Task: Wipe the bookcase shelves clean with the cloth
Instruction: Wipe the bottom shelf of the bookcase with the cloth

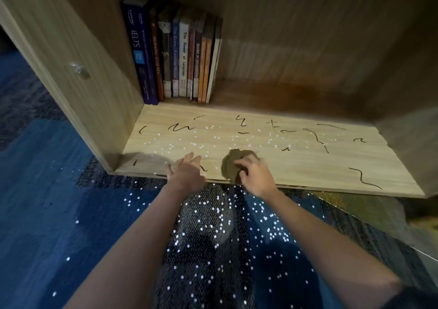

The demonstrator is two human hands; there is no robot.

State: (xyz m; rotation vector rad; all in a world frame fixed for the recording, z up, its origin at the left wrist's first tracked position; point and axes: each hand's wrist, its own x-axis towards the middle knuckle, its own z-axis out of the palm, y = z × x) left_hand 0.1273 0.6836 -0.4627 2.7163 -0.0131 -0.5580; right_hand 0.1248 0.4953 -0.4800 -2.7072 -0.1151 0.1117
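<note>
The bottom shelf (308, 161) of a light wooden bookcase lies in front of me, marked with several dark squiggly pen lines and strewn with small white specks. A crumpled brown cloth (231, 164) rests on the shelf near its front edge. My right hand (254, 174) grips the cloth from the right, fingers closed over it. My left hand (186, 172) lies flat on the shelf's front edge just left of the cloth, fingers spread, holding nothing.
A row of upright books (175, 55) stands at the back left of the shelf. The bookcase's left side panel (78, 71) and right wall (407, 128) close the shelf in. Blue carpet (59, 214) below is scattered with white specks.
</note>
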